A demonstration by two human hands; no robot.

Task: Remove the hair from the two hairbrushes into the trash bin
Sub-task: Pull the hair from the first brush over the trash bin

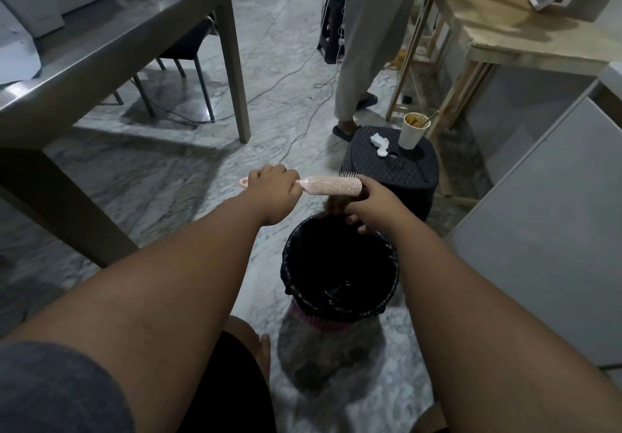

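Note:
A pink hairbrush (pixel 331 185) lies level above the far rim of the trash bin (pixel 340 308), bristles turned away from me. My left hand (pixel 273 186) grips its handle, whose end sticks out to the left. My right hand (pixel 372 202) is at the brush's right end and pinches a brown clump of hair (pixel 335 206) that hangs under the brush, just over the bin's opening. The bin is pink with a black liner. Only one hairbrush is in view.
A black stool (pixel 380 170) behind the bin carries a paper cup (pixel 413 131) and a crumpled tissue (pixel 381 144). A person's legs (pixel 363 45) stand beyond it. A grey table (pixel 101 48) is at left, a wooden table (pixel 505 21) and grey cabinet (pixel 545 230) at right. Cables (pixel 296 72) cross the floor.

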